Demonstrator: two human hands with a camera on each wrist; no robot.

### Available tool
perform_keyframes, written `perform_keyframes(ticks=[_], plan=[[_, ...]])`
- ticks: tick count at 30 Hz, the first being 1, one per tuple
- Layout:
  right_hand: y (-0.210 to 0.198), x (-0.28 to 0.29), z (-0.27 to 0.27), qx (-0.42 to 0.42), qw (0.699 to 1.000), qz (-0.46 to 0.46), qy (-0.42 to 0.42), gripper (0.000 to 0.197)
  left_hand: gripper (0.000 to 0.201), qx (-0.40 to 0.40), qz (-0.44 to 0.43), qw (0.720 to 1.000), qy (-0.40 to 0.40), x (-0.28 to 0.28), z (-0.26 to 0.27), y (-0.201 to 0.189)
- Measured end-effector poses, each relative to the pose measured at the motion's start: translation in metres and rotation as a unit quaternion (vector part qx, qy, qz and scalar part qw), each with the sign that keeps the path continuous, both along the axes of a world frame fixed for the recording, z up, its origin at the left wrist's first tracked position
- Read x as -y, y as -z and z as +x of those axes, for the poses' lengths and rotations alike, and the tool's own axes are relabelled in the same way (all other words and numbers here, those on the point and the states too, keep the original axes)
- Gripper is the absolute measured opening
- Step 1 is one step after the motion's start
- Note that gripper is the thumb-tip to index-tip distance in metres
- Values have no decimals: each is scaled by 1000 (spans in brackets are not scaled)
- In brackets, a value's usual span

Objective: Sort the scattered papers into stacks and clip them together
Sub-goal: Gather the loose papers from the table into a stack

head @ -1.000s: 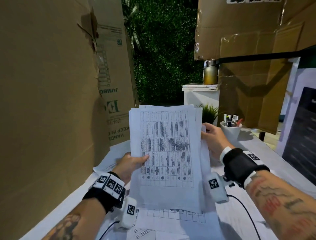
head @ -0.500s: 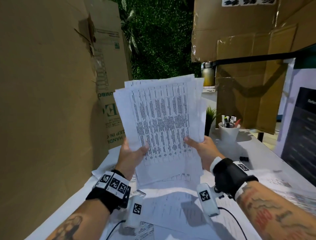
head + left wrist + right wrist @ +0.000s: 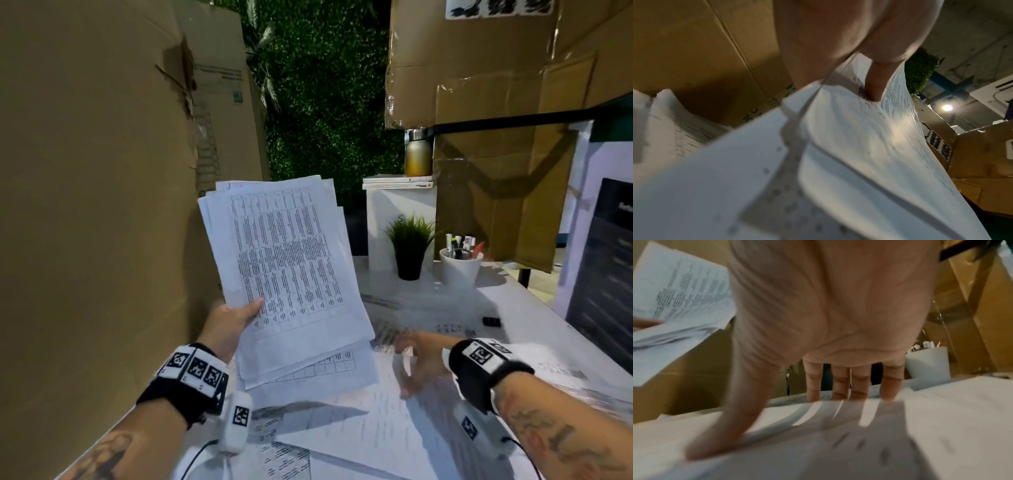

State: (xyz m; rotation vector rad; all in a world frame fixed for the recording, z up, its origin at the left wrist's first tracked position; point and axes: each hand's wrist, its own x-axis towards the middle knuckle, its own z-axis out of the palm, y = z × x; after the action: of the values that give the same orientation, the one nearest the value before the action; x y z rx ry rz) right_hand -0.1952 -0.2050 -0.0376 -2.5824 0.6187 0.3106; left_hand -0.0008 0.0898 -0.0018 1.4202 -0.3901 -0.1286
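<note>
A stack of printed sheets (image 3: 287, 274) is held up over the table's left side, fanned unevenly. My left hand (image 3: 229, 318) grips its lower left edge, thumb (image 3: 875, 84) on the top page. In the right wrist view the stack (image 3: 680, 293) shows at upper left. My right hand (image 3: 414, 356) is blurred and low over the loose papers (image 3: 376, 428) on the table, fingers (image 3: 840, 382) straight and spread, thumb tip touching a sheet. It holds nothing. A small black clip (image 3: 491, 322) lies on the table further right.
Tall cardboard boxes (image 3: 102, 205) wall the left side, and more cardboard (image 3: 496, 102) hangs at the upper right. A potted plant (image 3: 409, 246) and a white cup of pens (image 3: 460, 267) stand at the table's back. A dark panel (image 3: 606, 274) stands at the right edge.
My right hand has let go of the stack and dropped to the papers on the table. The left hand alone now holds the stack, tilted to the left.
</note>
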Motion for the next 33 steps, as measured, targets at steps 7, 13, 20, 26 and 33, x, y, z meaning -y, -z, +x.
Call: perform_keyframes(ticks=[7, 13, 20, 26, 33], plan=[[-16, 9, 4, 156, 985, 50, 59, 38, 17, -48, -42, 998, 12, -1, -4, 3], [-35, 3, 0, 432, 772, 432, 175, 8, 25, -129, -80, 986, 73, 20, -14, 1], [-31, -27, 16, 352, 765, 524, 128, 40, 15, -100, -71, 990, 73, 43, -29, 3], [-16, -3, 26, 199, 964, 99, 149, 42, 14, -47, -66, 996, -24, 18, -12, 1], [-6, 34, 52, 61, 983, -110, 134, 99, 28, -21, -37, 999, -32, -6, 3, 6]])
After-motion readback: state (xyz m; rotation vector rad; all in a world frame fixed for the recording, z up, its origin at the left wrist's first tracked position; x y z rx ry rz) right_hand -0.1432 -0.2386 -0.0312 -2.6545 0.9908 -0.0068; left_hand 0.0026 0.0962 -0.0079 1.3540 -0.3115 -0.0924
